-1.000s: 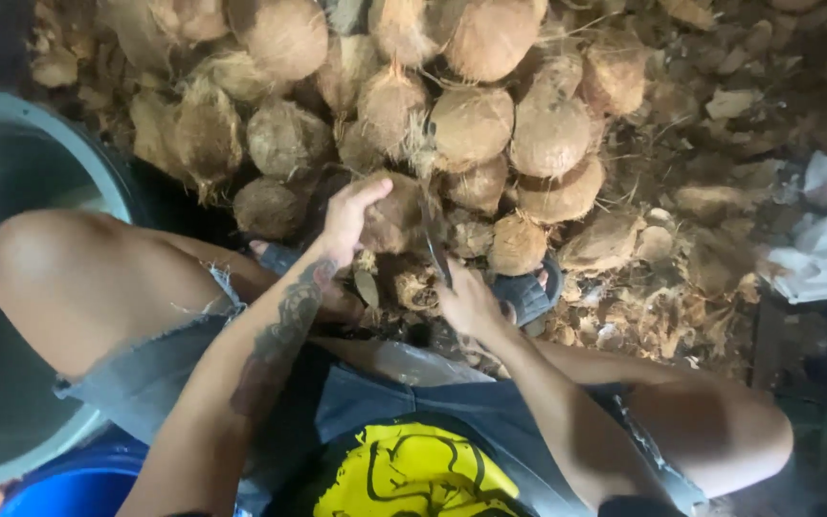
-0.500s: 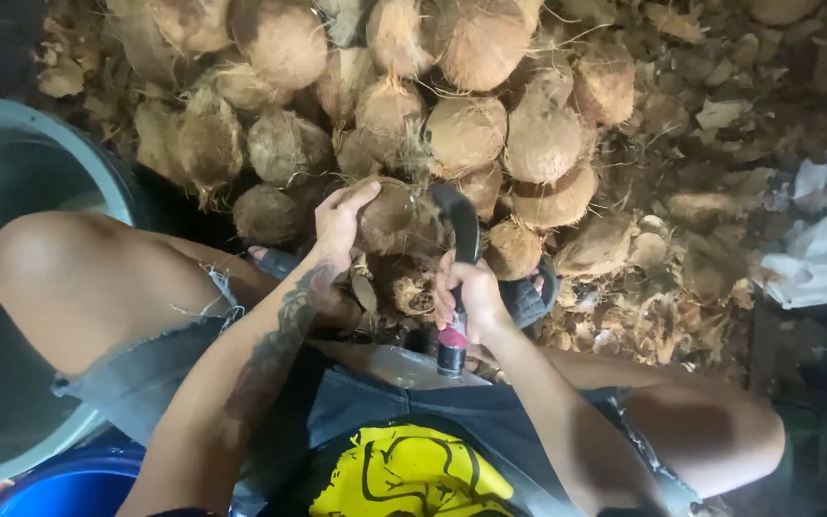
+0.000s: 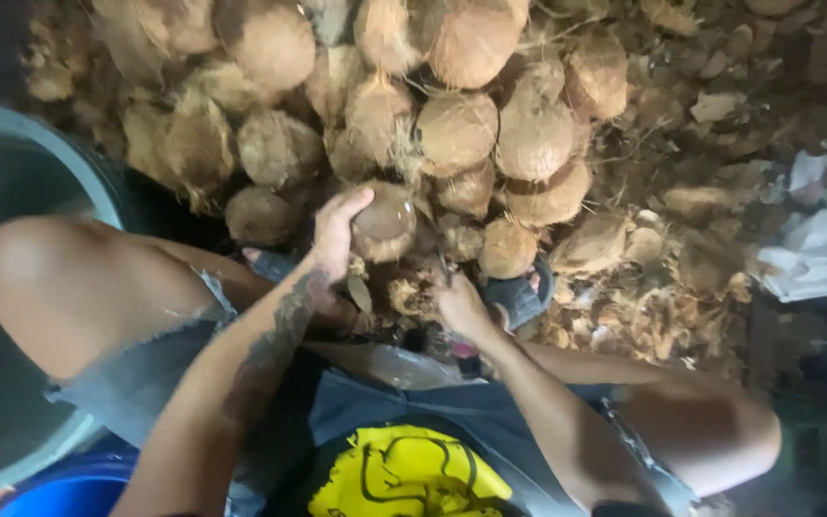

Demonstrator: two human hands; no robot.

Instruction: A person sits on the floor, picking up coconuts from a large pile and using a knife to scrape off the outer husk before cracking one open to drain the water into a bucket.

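Observation:
My left hand grips a brown husked coconut at the foot of a big pile of coconuts. My right hand is closed around the handle of a knife, whose dark blade points up toward the coconut. The knife's handle end shows red and dark below my fist. Both hands work low between my bare knees, just above loose husk scraps.
A large grey tub stands at the left, with a blue bucket below it. Husk shreds and shell pieces litter the ground at right, beside white sacks. A sandal lies near my right hand.
My right hand has swung the knife down from its raised position; the blade now sits lower beside the coconut. My left hand keeps holding the coconut, turned slightly.

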